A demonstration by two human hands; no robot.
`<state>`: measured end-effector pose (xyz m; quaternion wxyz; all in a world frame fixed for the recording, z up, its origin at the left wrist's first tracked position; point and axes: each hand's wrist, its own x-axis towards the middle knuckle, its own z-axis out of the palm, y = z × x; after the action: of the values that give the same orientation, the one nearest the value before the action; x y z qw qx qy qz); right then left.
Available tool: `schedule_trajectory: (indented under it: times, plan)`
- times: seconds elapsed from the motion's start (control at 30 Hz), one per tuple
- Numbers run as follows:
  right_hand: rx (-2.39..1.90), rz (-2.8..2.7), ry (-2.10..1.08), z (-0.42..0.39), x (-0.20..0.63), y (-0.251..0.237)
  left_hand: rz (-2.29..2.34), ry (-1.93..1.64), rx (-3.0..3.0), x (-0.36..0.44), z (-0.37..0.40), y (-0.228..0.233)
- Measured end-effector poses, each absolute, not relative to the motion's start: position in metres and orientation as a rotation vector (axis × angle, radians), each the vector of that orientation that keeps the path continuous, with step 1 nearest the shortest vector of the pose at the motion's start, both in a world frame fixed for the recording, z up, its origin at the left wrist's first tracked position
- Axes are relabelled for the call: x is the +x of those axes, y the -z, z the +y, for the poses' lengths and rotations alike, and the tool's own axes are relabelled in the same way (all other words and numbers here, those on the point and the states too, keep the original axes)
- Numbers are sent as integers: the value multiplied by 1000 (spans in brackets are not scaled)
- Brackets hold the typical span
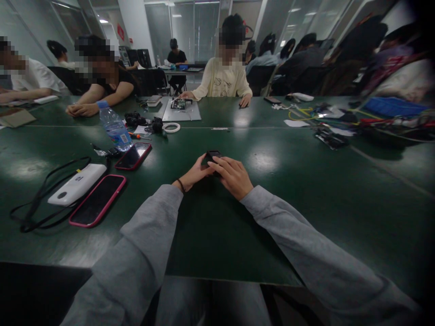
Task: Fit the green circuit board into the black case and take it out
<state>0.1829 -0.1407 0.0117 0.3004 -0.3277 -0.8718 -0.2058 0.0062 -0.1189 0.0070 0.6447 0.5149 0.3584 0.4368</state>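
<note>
Both hands meet over the green table around a small black box-like object (213, 154), whose exact kind I cannot make out. My left hand (195, 173) grips it from the left side, thumb toward the middle. From the right, my right hand (234, 176) has its fingers bent over the object's near and right parts. Much of the object is hidden behind the fingers; its dark top edge shows above them.
To the left lie two red-edged phones (98, 201), a white power bank (78, 184) with a black strap, and a tilted water bottle (115, 127). A tape roll (171, 127) sits farther back. Cables and a blue tray (396, 108) are at right. A person in a cream top (222, 81) sits opposite.
</note>
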Motion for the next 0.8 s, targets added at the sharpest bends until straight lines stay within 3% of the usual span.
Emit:
schedule_trajectory:
  times: [0.8]
  plan:
    - [-769,-2376,547,-147,180,-16,780,-1087,1005,6,-113,-5]
